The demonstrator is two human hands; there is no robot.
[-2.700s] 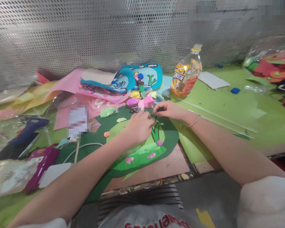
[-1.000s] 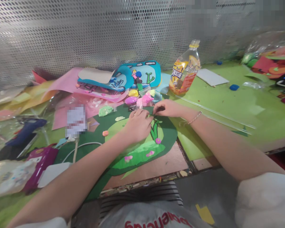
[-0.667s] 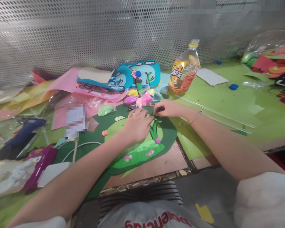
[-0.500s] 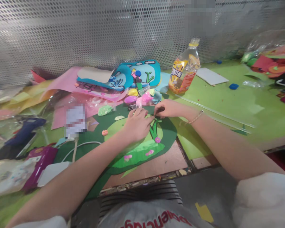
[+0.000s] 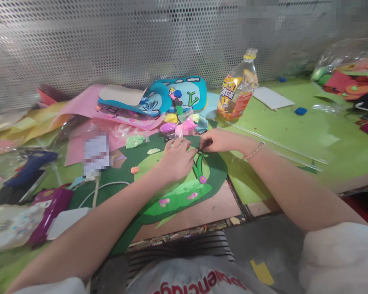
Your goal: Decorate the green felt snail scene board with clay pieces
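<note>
A dark green felt board [image 5: 216,173] with lighter green shapes, a green stem [image 5: 198,165] and small pink flowers [image 5: 203,179] lies in front of me. My left hand [image 5: 175,160] rests on its light green part, fingers curled and pressing near the top of the stem. My right hand [image 5: 217,140] pinches something small and dark at the board's far edge, right beside the left fingertips. Bagged lumps of pink, yellow and green clay [image 5: 184,126] lie just beyond both hands.
An orange drink bottle [image 5: 238,93] leans at the back right. A blue felt picture [image 5: 184,93] and pink sheets [image 5: 86,107] lie behind. At the left are a blue glue gun [image 5: 30,165], a purple case [image 5: 50,208] and a white cable [image 5: 106,188]. Perforated metal wall behind.
Both hands stay at the top of the stem with only small finger movements. The view has shifted slightly.
</note>
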